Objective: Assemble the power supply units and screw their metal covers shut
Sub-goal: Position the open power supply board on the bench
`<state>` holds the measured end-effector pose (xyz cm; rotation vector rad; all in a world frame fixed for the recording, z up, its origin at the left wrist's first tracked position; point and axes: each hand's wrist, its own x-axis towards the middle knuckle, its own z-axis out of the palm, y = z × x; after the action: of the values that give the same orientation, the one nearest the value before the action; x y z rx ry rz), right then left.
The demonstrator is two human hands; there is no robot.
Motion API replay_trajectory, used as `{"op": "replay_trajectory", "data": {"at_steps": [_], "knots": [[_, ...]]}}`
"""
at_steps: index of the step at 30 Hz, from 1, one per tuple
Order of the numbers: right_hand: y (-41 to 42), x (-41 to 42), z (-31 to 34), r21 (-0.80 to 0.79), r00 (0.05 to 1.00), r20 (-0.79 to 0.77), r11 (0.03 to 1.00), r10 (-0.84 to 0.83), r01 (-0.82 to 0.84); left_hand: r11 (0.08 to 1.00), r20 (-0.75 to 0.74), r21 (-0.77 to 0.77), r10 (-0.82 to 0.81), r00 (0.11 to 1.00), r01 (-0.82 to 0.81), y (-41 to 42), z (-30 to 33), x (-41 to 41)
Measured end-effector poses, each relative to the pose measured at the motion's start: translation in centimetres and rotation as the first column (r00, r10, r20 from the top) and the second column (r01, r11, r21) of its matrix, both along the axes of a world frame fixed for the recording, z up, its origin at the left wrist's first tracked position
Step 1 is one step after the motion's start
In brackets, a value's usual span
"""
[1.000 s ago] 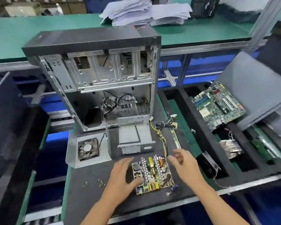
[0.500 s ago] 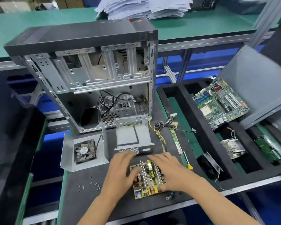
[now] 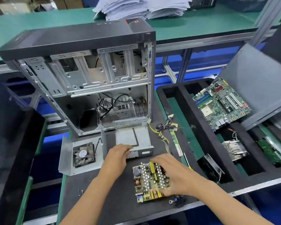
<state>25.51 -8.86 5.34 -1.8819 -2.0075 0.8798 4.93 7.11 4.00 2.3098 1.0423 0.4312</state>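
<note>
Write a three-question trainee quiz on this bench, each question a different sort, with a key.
1. True or false: the left hand rests on the metal housing.
2. Which part lies under the right hand? A) motherboard B) power supply circuit board C) fan
3. Fill in: the fan sits on a bent metal ____.

Key:
1. True; it rests on the housing's near edge.
2. B, the power supply circuit board; the motherboard leans in the foam tray.
3. Cover: the metal cover, left of the housing.
</note>
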Motion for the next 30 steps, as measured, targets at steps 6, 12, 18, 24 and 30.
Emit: {"op": "replay_trajectory", "data": {"at_steps": [6, 12, 18, 24, 30], "knots": [[-2.1, 3.5, 5.1, 0.081, 0.956, -0.192, 0.968, -0.22, 0.239, 0.999, 0.011, 0.045, -0.01, 1.0, 0.009, -0.2, -0.2, 0.2], [-0.5, 7.8, 8.5, 0.127, 0.779, -0.486, 0.849, -0.397, 0.512, 0.993, 0.064, 0.074, -0.098, 0.993, 0.093, -2.4, -0.3, -0.3], [5.0, 6.2, 8.7, 0.15, 0.879, -0.323, 0.898, -0.35, 0.413, 0.988, 0.095, 0.041, -0.15, 0.984, 0.146, -5.5, -0.5, -0.6], [7.9, 3.2, 6.0, 0.0, 0.963, -0.162, 0.976, -0.214, 0.217, 0.999, 0.204, 0.033, -0.025, 0.979, 0.019, -7.1, -0.9, -3.0], [9.2, 2.8, 4.0, -0.063, 0.979, -0.117, 0.985, -0.167, 0.16, 0.978, 0.224, -0.124, 0.194, 0.955, -0.169, -6.8, -2.2, -5.0]]}}
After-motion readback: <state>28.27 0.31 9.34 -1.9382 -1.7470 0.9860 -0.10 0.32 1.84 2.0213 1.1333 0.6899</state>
